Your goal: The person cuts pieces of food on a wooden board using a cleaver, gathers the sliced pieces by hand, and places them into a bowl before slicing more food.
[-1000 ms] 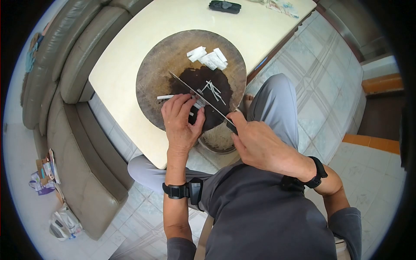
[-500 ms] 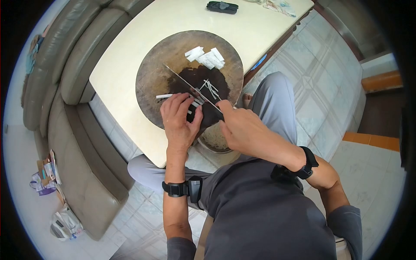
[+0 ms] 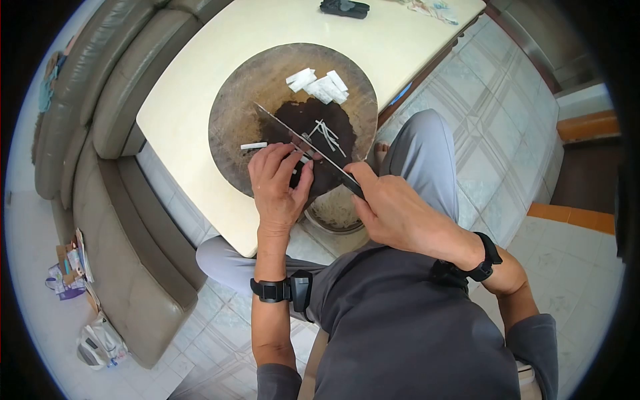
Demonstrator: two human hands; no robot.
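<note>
My right hand (image 3: 393, 207) is wrapped round the dark handle of a kitchen knife (image 3: 308, 144), whose long blade lies slantwise over the middle of the round wooden chopping board (image 3: 230, 113). Left of the blade, my left hand (image 3: 277, 177) presses down with bent fingers on white vegetable slices, possibly radish, mostly hidden beneath it. One white piece (image 3: 253, 146) sticks out past its fingers. Thin white strips (image 3: 327, 137) lie on the dark wet patch to the right of the blade. Further back on the board is a group of thicker white slices (image 3: 325, 88).
Below the board's near edge stands a round bowl (image 3: 337, 212) with pale shreds in it. The board rests on a cream table (image 3: 180, 100), with a black case (image 3: 344, 8) at its far end. A grey leather sofa (image 3: 127, 253) runs along the left.
My right hand has drawn back toward me and to the right, pulling the knife slightly with it. My left hand stays nearly in place on the slices.
</note>
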